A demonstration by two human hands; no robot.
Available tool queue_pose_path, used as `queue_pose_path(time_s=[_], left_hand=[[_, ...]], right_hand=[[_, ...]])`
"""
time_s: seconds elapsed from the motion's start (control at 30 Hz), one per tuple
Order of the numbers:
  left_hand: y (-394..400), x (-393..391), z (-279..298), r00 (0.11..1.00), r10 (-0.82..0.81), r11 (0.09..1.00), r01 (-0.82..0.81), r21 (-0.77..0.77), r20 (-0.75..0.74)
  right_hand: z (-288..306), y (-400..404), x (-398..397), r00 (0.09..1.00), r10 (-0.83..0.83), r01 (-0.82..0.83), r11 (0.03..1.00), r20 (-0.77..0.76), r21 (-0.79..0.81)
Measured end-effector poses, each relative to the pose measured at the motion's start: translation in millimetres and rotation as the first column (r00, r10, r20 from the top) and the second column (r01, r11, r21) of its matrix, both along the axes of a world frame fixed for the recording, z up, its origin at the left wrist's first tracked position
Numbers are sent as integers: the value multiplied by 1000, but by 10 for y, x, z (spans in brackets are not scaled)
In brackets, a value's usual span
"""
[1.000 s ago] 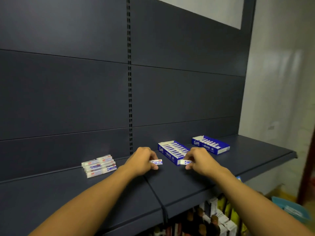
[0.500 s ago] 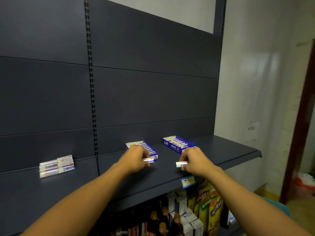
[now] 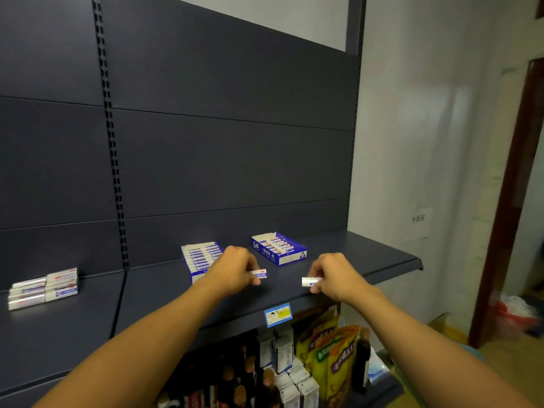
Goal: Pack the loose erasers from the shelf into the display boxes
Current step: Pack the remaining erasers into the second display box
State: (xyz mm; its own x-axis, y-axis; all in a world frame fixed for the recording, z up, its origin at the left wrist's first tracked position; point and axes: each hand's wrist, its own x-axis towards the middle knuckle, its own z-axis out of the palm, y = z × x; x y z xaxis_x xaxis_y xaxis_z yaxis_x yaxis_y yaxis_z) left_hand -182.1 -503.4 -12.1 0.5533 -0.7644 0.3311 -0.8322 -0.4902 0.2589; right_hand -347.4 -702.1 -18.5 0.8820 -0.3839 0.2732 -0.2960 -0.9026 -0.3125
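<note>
Both hands have slid to the right along the shelf [image 3: 368, 260] since the earlier look, away from the pile of loose erasers [image 3: 44, 288] and up to the two display boxes; the pile now sits far off to the left, well apart from them. The left hand [image 3: 232, 270] pinches one small eraser [image 3: 259, 273] between thumb and fingers [image 3: 255, 265], which are curled tight around it; this hand is just in front of the left box [image 3: 201, 257] and hides part of it. The right hand [image 3: 335, 276] pinches another eraser [image 3: 309, 281] the same way, with its white end sticking out to the left; it is held low over the shelf, near the front of the right box [image 3: 279, 249]. Both boxes are open and already hold rows of erasers; the picture is a bit too small to tell if there is a free slot, but it looks like there may be room. So each hand has carried one eraser to the boxes, and the next job is likely to drop each one in; a good stack is left on the shelf, so the packing is far from done. Bottles and packets [image 3: 332, 348] stand on the shelf below.
</note>
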Motion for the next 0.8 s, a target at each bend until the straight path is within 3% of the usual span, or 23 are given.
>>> queue_pose_path(time_s=[0.33, 0.8], left_hand=[[-649, 234, 59, 997, 70, 998, -70, -2, -13], [-1535, 1145, 186, 985, 163, 984, -166, -61, -58]], right_hand=[[10, -623, 205, 999, -6, 6, 1000, -41, 16], [160, -1567, 1411, 996, 88, -87, 994, -3, 58]])
